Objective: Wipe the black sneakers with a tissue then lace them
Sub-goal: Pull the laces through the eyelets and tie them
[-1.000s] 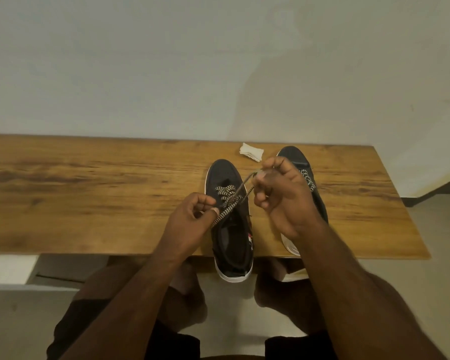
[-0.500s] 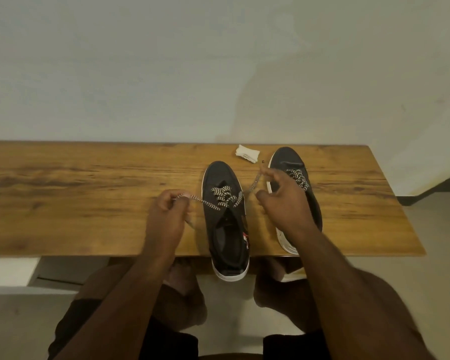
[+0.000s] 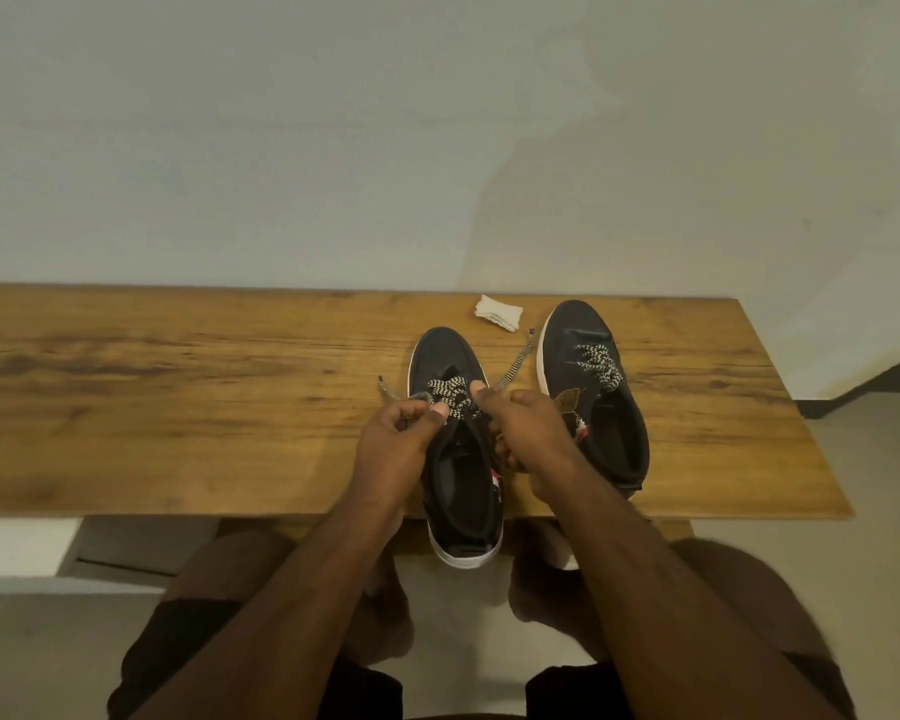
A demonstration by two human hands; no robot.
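- The left black sneaker lies at the near edge of the wooden tabletop, its heel over the edge.
- The left hand pinches one end of the checkered lace between curled fingers.
- The right hand grips the other end, thumb pressed on it.
- The right black sneaker stands just beside, partly laced.
- A folded tissue rests near the far edge, between the two toes.
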